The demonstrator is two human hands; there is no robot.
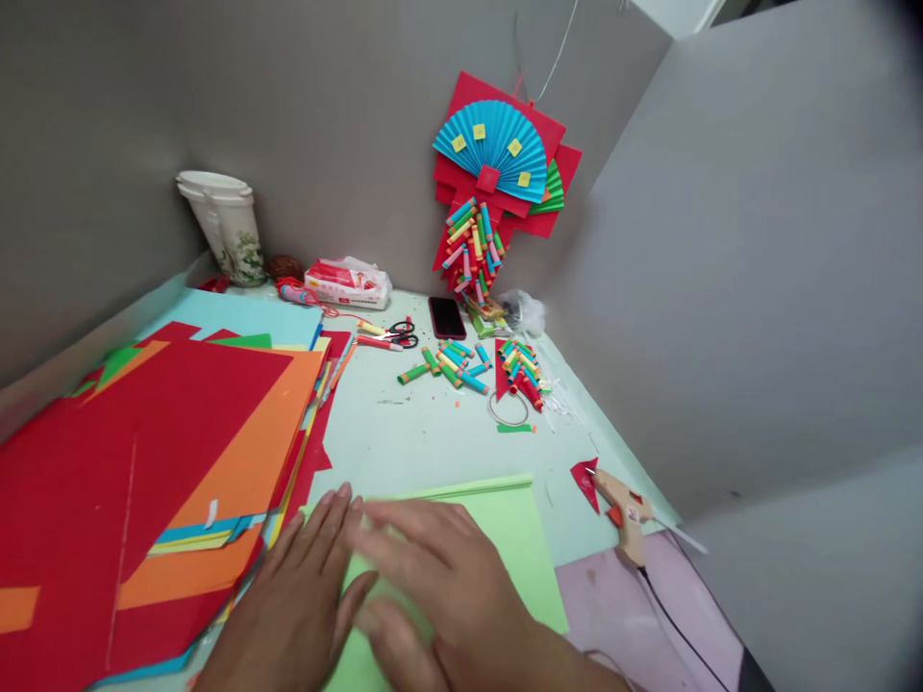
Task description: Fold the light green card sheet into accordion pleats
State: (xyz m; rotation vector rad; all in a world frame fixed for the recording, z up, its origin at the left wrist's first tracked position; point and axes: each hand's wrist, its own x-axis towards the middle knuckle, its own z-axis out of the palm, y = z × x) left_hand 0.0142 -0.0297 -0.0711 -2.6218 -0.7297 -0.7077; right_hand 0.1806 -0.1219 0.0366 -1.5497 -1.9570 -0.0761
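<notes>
A light green paper sheet (509,538) lies at the front of the table, with a narrow fold along its far edge. My left hand (303,581) rests flat on the sheet's left side, fingers stretched forward. Just to its right, my right hand (439,577) is over the sheet, slightly blurred, with its fingers apart and pointing left; its fingertips come close to those of my left hand. Neither hand holds anything visible. Both hands cover much of the sheet's near left part.
Stacked coloured papers (194,423) fill the left. Behind the sheet are small paper rolls (454,363), scissors (400,333) and a phone (447,317). A glue gun (626,514) with a cord lies right. A fan decoration (497,154) hangs by the back wall, near paper cups (235,231) further left.
</notes>
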